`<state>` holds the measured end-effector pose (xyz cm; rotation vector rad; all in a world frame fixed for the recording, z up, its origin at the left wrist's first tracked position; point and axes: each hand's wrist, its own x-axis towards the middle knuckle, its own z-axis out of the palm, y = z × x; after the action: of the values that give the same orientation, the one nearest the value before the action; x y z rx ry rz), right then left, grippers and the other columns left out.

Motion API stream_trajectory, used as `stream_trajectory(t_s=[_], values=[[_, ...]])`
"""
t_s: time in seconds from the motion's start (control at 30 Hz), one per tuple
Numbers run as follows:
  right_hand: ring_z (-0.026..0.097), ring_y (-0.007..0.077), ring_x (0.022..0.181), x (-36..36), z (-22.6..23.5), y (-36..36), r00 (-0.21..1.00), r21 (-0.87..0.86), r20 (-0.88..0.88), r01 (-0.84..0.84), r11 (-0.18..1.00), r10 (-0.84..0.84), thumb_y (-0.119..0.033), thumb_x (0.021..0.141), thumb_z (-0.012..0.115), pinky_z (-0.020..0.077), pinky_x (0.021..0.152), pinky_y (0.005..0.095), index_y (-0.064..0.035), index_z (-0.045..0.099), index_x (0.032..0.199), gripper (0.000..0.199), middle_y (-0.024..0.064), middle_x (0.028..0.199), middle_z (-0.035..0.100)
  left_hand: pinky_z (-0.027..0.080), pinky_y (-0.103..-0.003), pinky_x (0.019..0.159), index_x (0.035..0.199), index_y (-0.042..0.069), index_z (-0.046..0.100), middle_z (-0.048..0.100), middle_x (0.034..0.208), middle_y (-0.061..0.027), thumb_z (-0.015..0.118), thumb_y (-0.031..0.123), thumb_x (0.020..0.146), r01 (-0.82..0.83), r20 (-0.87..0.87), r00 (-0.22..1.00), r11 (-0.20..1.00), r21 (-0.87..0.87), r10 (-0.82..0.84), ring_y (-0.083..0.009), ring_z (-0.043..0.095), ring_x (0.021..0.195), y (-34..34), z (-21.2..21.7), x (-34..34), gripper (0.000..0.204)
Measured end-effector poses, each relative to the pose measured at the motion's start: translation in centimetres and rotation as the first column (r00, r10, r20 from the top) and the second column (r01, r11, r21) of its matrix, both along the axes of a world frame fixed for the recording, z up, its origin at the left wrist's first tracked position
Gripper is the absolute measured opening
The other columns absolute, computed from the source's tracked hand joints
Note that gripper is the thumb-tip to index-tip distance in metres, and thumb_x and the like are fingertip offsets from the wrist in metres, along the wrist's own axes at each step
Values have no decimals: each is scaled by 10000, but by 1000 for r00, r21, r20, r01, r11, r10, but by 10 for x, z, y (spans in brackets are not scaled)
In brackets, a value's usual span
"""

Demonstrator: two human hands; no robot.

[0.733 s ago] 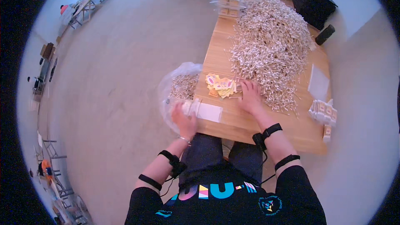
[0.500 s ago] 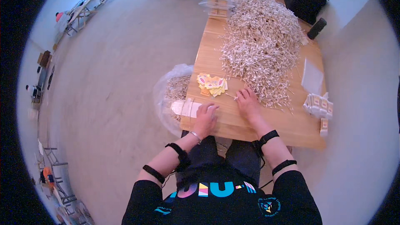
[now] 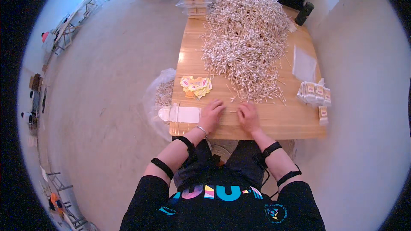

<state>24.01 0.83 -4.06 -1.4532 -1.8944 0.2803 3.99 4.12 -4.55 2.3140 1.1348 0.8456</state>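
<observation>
1. A clear plastic bag (image 3: 159, 98) with a heap of sticks inside is seen hanging off the counter (image 3: 278, 124) edge, well to the left of both hands.
2. A flat clear sleeve (image 3: 180, 114) with a white insert lies just left of the left hand (image 3: 212, 115), apart from it; its end sticks out over the counter edge.
3. A small pile of yellow and pink paper labels (image 3: 196, 87) rests ahead of the left hand and slightly to its left.
4. The left hand is laid palm down on the wood, fingers spread and loose; nothing is gripped by it.
5. Between the two hands a few loose cotton swabs (image 3: 233, 111) are seen on the bare wood, right by the fingertips.
6. The right hand (image 3: 249, 116) is also flat, fingers slightly curled over the swabs; whether one is pinched cannot be told.
7. The large mound of swabs (image 3: 246, 38) spreads ahead of both hands, toward the far end of the counter.
8. Judged from this, the swabs are best gathered with tips aligned and pressed level, so that they slide into the sleeve together.
9. Filled packets (image 3: 314, 94) are stacked well to the right of the right hand.
</observation>
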Motion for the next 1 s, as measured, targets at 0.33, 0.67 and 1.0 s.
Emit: stream_trajectory(t_s=[0.33, 0.67, 1.0], values=[[488, 313, 1000, 6, 11, 8, 931, 89, 57, 354, 931, -360, -82, 734, 608, 391, 891, 419, -61, 579, 942, 211, 122, 1010, 516, 337, -418, 1007, 1139, 38, 518, 480, 1207, -155, 575, 44, 763, -31, -12, 999, 994, 100, 32, -331, 412, 1180, 30, 25, 48, 381], [479, 290, 932, 3, 3, 10, 892, 107, 11, 449, 887, -453, -108, 774, 587, 369, 837, 418, -68, 546, 824, 76, 97, 966, 508, 404, -397, 925, 826, 54, 592, 567, 914, -83, 613, 44, 742, 7, 62, 998, 1000, 4, -7, -310, 516, 924, 37, 9, 38, 87], [462, 280, 1011, 4, 1, 10, 810, 77, 200, 548, 833, -552, -173, 847, 514, 274, 995, 497, -75, 533, 881, 106, 90, 991, 503, 367, -417, 954, 1193, 44, 457, 462, 1184, -201, 694, 204, 741, -165, 33, 985, 984, -72, 168, -371, 440, 1104, 3, 18, 22, 535]])
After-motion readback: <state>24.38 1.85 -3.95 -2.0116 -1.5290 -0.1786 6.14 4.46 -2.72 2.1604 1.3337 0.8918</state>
